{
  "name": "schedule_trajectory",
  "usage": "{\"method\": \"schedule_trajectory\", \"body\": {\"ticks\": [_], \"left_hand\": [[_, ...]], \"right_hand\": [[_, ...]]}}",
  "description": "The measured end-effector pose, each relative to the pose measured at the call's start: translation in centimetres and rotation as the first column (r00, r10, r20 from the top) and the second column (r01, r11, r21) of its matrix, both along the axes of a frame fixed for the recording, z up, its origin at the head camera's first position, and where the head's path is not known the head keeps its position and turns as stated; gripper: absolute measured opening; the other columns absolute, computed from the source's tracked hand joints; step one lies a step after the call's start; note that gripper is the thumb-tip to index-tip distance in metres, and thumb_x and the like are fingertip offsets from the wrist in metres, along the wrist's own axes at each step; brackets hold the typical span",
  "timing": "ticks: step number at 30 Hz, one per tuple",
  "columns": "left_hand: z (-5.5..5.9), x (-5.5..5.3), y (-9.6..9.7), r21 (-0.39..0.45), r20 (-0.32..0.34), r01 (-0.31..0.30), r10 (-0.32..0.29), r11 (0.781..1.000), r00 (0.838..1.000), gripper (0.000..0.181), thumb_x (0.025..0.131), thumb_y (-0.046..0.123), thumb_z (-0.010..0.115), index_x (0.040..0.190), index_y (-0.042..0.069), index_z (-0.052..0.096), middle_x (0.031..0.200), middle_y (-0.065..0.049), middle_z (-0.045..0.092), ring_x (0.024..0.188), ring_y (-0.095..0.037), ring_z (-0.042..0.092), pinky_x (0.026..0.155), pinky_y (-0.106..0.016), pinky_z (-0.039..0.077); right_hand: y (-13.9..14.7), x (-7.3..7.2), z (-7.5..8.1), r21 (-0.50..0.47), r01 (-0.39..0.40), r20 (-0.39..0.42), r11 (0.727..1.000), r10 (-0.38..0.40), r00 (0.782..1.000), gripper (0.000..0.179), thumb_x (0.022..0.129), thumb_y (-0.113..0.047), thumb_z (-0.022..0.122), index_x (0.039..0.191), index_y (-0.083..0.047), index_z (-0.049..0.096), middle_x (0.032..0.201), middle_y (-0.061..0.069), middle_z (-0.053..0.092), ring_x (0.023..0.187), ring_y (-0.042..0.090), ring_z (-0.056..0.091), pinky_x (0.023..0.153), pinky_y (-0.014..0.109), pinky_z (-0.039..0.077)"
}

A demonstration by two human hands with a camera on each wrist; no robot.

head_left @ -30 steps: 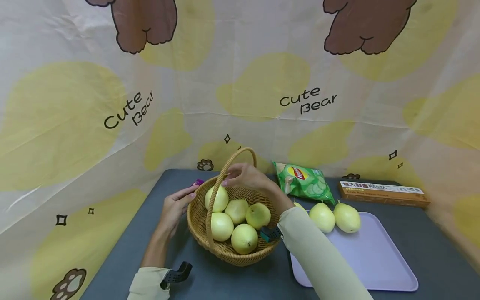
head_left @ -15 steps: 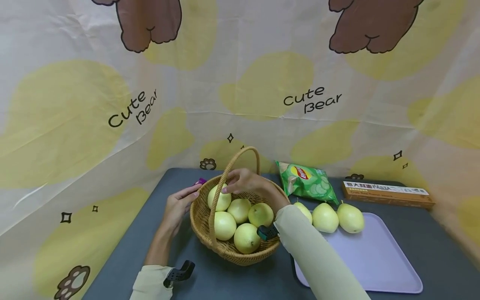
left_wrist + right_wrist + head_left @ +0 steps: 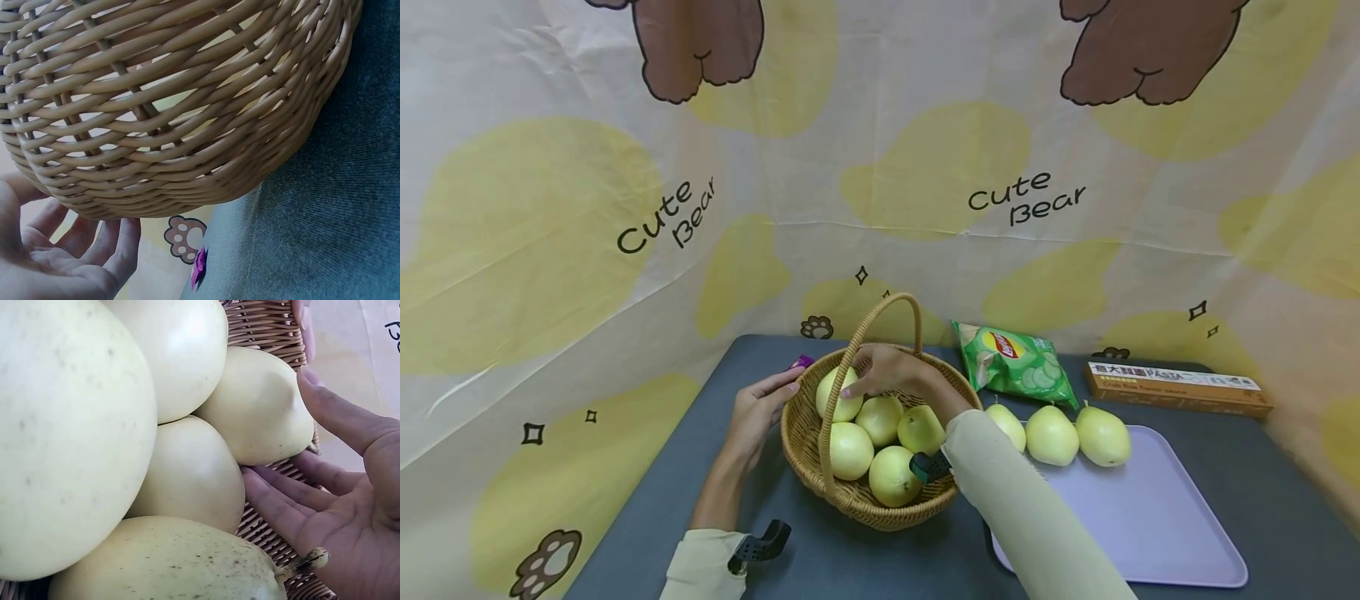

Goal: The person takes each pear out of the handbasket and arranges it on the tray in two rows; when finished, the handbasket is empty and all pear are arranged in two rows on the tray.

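Observation:
A wicker basket (image 3: 880, 518) with a tall handle stands on the table, several pale yellow-green pears inside it. My left hand (image 3: 758, 414) holds the basket's rim at the far left; in the left wrist view its fingers (image 3: 119, 247) lie against the rim. My right hand (image 3: 887, 371) reaches into the basket behind the handle. Its thumb and fingers are around the back-left pear (image 3: 253, 403), thumb tip on one side and fingertips on the other. Another pear, with a dark stem (image 3: 169, 562), lies nearer the right wrist camera.
At the right, three pears (image 3: 1103, 436) sit along the far left part of a lilac tray (image 3: 1157, 517). Behind them lie a green chip bag (image 3: 1018, 367) and a long pasta box (image 3: 1180, 389). A small purple wrapper (image 3: 802, 362) peeks out behind the basket. A printed cloth hangs behind.
My right hand has come down from near the handle, deeper into the basket, onto the back-left pear. The left hand keeps its place at the rim. The head view has shifted slightly.

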State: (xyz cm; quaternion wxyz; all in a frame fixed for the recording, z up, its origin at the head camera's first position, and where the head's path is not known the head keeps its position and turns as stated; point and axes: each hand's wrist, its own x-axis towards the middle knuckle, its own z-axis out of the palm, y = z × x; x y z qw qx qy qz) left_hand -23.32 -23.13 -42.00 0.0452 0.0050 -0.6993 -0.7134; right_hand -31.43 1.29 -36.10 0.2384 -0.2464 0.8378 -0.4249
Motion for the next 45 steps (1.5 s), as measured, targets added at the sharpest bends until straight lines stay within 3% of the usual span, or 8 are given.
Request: {"method": "schedule_trajectory", "body": {"ticks": [4,10,16,24,29,32,40,45], "left_hand": [[0.0,0.0,0.0,-0.006,0.002,0.0,0.0,1.0,1.0,0.045,0.107,0.019,0.066,0.146,-0.002,0.062,0.152,-0.015,0.06,0.125,-0.012,0.067,0.098,-0.026,0.059],[0.0,-0.1,0.0,-0.005,0.0,0.005,-0.005,1.0,1.0,0.044,0.107,0.02,0.066,0.146,-0.001,0.062,0.154,-0.015,0.059,0.125,-0.011,0.067,0.098,-0.025,0.059],[0.0,0.0,0.0,-0.009,0.006,0.003,-0.003,1.0,1.0,0.045,0.107,0.02,0.066,0.146,0.0,0.062,0.154,-0.014,0.058,0.127,-0.012,0.066,0.099,-0.026,0.059],[0.0,0.1,-0.1,-0.012,0.01,0.001,-0.001,1.0,1.0,0.044,0.107,0.021,0.067,0.146,0.001,0.063,0.155,-0.013,0.058,0.128,-0.013,0.066,0.099,-0.027,0.058],[0.0,0.0,-0.1,-0.016,0.01,-0.002,0.002,1.0,1.0,0.044,0.106,0.021,0.067,0.145,0.001,0.064,0.154,-0.013,0.059,0.128,-0.015,0.066,0.099,-0.027,0.059],[0.0,0.0,0.0,-0.022,0.011,-0.003,0.004,1.0,1.0,0.043,0.106,0.021,0.067,0.145,0.002,0.065,0.154,-0.012,0.059,0.13,-0.017,0.065,0.098,-0.027,0.059],[0.0,-0.1,0.0,-0.024,0.01,-0.002,0.003,1.0,1.0,0.042,0.106,0.021,0.067,0.144,0.002,0.066,0.154,-0.012,0.058,0.129,-0.017,0.065,0.097,-0.026,0.059],[0.0,-0.1,-0.1,-0.024,0.007,-0.006,0.006,1.0,1.0,0.042,0.106,0.02,0.067,0.144,0.002,0.066,0.154,-0.012,0.059,0.127,-0.013,0.066,0.097,-0.025,0.059]], "right_hand": [[-0.3,0.1,-0.1,-0.001,-0.004,-0.014,1.0,0.004,1.0,0.059,0.091,-0.02,0.087,0.138,-0.006,0.055,0.136,0.021,0.063,0.127,0.036,0.063,0.101,0.047,0.058],[-0.8,0.2,-0.2,0.005,-0.013,-0.019,1.0,0.013,1.0,0.068,0.091,-0.015,0.087,0.144,-0.004,0.047,0.136,0.026,0.063,0.122,0.038,0.065,0.102,0.051,0.058],[-1.1,0.4,0.1,0.091,-0.06,-0.071,0.994,0.066,0.995,0.074,0.088,-0.018,0.09,0.15,-0.004,0.051,0.149,0.02,0.057,0.138,0.037,0.056,0.112,0.049,0.051],[-1.1,0.3,0.2,0.15,-0.069,-0.141,0.986,0.09,0.986,0.063,0.086,-0.025,0.091,0.139,-0.007,0.062,0.137,0.013,0.065,0.123,0.026,0.061,0.106,0.041,0.053],[-0.7,0.3,0.4,0.107,-0.068,-0.144,0.992,0.083,0.986,0.055,0.085,-0.024,0.092,0.131,-0.007,0.067,0.119,0.011,0.07,0.101,0.02,0.064,0.086,0.032,0.056],[-0.3,0.4,0.5,0.087,-0.069,-0.141,0.994,0.081,0.987,0.052,0.086,-0.025,0.091,0.129,-0.008,0.067,0.114,0.012,0.069,0.094,0.02,0.063,0.081,0.033,0.056],[0.8,1.0,1.5,0.051,-0.078,-0.109,0.996,0.083,0.991,0.058,0.086,-0.028,0.091,0.135,-0.011,0.066,0.12,0.008,0.07,0.107,0.022,0.065,0.093,0.038,0.058],[1.6,1.6,2.3,0.064,-0.073,-0.112,0.995,0.08,0.99,0.066,0.086,-0.037,0.09,0.143,-0.015,0.065,0.133,0.004,0.067,0.12,0.022,0.063,0.104,0.042,0.055]]}}
